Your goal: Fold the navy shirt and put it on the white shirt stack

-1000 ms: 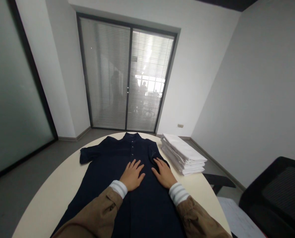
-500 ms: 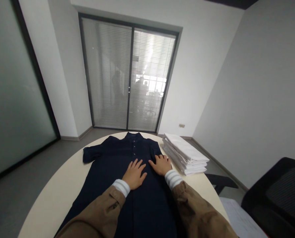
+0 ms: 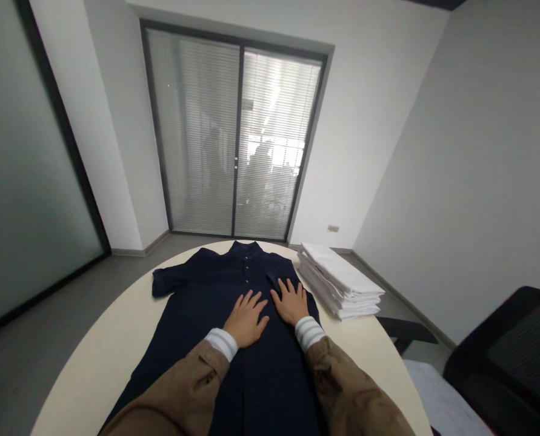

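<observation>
A dark navy shirt [image 3: 206, 315] with a stand collar and a short button placket lies spread out, its collar at the far side. Its left-side sleeve [image 3: 167, 280] stretches out to the side, while the other sleeve [image 3: 276, 280] is folded in over the body. My left hand [image 3: 246, 319] rests flat on the middle of the shirt with fingers spread. On the right, my right hand [image 3: 291, 303] lies with fingers apart, its fingertips at the folded-in sleeve. Neither hand grasps anything. My forearms cover part of the lower shirt.
The shirt lies on a round cream table [image 3: 101, 357]. A stack of folded white cloth [image 3: 337, 281] stands close to my right hand near the table's edge. A black mesh chair [image 3: 510, 357] and some white papers [image 3: 442, 399] are at the right.
My right hand has moved slightly left and turned, its fingers now pointing more forward. The right sleeve is folded further in over the shirt. My left hand has stayed in place.
</observation>
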`<state>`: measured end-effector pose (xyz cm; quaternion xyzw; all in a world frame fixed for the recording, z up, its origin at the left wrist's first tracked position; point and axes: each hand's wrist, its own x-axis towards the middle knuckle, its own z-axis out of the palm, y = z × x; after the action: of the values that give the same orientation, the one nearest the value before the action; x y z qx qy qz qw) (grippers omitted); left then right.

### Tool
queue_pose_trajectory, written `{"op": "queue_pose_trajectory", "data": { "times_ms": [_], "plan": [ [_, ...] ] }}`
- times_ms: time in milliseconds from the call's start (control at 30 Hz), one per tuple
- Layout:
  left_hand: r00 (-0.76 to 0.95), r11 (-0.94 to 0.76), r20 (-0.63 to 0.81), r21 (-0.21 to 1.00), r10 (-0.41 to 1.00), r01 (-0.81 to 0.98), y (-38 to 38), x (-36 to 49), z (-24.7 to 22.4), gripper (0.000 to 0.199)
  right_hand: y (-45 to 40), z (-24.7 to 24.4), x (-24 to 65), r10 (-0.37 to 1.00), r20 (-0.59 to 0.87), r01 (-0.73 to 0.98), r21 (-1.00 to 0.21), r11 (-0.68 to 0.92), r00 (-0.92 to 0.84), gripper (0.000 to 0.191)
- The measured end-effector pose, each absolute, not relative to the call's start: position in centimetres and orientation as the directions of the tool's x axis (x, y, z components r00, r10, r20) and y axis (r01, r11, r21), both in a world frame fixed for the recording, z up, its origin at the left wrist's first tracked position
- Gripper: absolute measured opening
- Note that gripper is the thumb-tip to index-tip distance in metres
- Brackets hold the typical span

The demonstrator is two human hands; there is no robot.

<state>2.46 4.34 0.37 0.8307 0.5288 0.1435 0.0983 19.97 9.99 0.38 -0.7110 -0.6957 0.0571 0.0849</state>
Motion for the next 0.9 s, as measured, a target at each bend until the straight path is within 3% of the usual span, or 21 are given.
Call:
{"op": "queue_pose_trajectory", "data": {
  "times_ms": [433,633,900],
  "plan": [
    [0.377,-0.401,0.137,0.317,0.916,0.860,4.4,2.7,0.5,0.057,10.7,1.3,18.4,0.993,-0.053,0.971,-0.223,0.087,-0.101,0.067],
    [0.367,-0.396,0.149,0.318,0.918,0.861,4.3,2.5,0.4,0.056,10.9,0.8,19.3,0.996,0.087,0.980,-0.199,0.004,0.014,0.072],
    [0.367,-0.399,0.155,0.326,0.917,0.857,4.3,2.4,0.3,0.057,11.3,0.7,21.8,0.999,-0.045,0.982,-0.187,-0.001,-0.007,0.071]
  ]
}}
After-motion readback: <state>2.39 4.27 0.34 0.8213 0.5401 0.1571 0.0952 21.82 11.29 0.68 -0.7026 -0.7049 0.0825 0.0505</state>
